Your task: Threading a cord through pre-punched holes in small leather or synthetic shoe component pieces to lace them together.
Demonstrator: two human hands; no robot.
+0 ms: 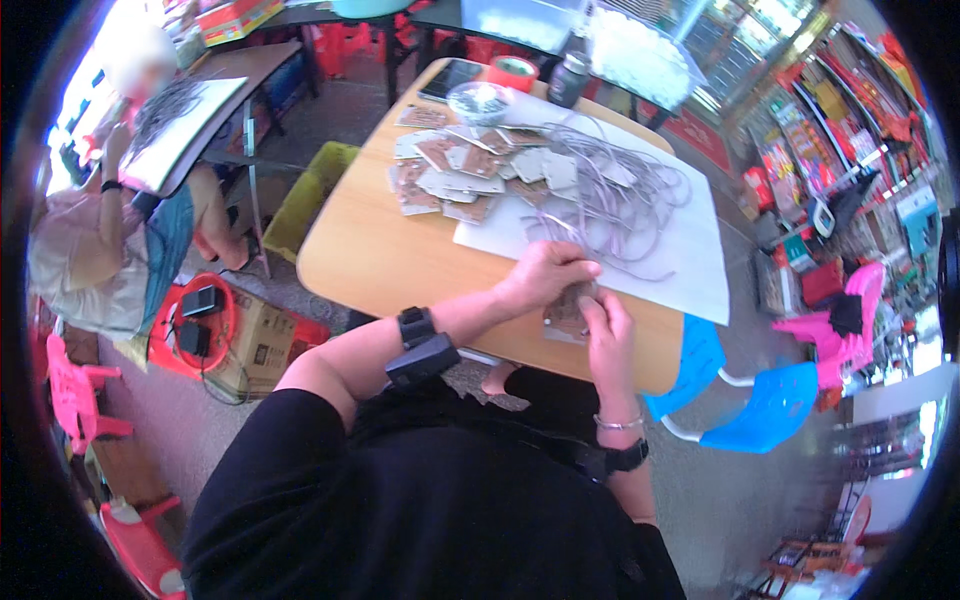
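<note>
Close to the table's near edge my two hands meet, fingers closed. My left hand (545, 272) pinches with its thumb and fingertips, and what lies between them is too small to make out. Just below, my right hand (610, 328) has its thumb and fingers closed at the edge of a small brown card (566, 318). Beyond the hands, a loose tangle of flat grey-purple cords (625, 195) lies on a white sheet (695, 270). To its left is a heap of small white and brown cards (460, 180), some face up and some turned over.
At the table's (350, 250) far side stand a clear bowl (478, 104) of small pieces, red tape roll (512, 72), phone (450, 80) and dark bottle (568, 80). Blue chairs (765, 410) are at right. A person (100, 240) sits left, near a yellow crate (312, 200).
</note>
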